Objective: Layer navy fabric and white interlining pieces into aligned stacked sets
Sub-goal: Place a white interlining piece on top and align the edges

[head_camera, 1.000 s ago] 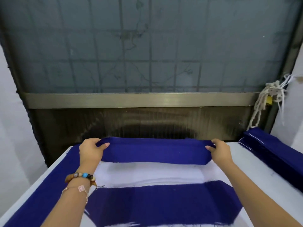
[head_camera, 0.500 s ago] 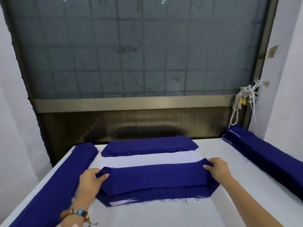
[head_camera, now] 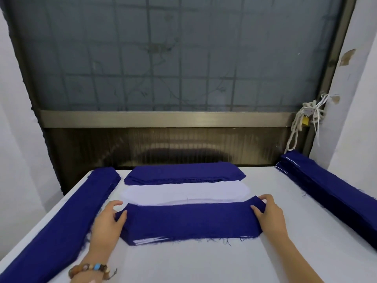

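A navy fabric piece (head_camera: 189,219) lies stretched across the near stack, whose white interlining edges (head_camera: 151,240) peek out at the front. My left hand (head_camera: 109,221) pinches its left end, thumb on top. Its right end is pinched by my right hand (head_camera: 269,213). Behind it lies a white interlining stack (head_camera: 183,192), and farther back a navy stack (head_camera: 183,172).
A long navy pile (head_camera: 61,221) runs along the left edge of the white table (head_camera: 204,262). Another long navy pile (head_camera: 330,188) lines the right side. A window with a metal sill stands behind; a knotted cord (head_camera: 302,123) hangs at its right.
Both hands carried the navy piece from the far stack toward me and laid it over the near stack. The camera tilted as the hands came closer.
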Tool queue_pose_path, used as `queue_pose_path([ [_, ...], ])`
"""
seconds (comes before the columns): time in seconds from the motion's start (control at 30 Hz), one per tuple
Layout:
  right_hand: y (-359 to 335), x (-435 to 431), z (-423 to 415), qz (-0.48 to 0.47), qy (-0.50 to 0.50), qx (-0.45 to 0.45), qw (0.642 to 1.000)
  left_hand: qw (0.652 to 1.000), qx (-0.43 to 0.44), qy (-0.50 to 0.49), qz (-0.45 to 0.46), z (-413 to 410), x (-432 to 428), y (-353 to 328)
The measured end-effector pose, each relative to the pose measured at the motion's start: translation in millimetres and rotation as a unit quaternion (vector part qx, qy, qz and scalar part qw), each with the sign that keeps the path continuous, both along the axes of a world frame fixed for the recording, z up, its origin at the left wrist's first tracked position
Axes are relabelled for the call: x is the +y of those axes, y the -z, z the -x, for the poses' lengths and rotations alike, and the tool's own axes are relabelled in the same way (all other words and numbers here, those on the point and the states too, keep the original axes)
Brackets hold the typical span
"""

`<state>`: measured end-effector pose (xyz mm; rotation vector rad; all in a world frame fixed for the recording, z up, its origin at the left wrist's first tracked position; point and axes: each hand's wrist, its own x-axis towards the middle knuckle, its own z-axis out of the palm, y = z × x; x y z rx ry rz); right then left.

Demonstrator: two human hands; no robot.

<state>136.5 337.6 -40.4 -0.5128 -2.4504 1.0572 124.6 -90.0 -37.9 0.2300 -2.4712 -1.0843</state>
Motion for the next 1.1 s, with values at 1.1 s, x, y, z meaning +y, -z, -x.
queue_pose_path([
  [1.1,7.1,4.4,1.6,-0.009,0.044,0.017,0.999,1.000,-0.007,-0.028,0.008,-7.9,-3.0,2.4],
])
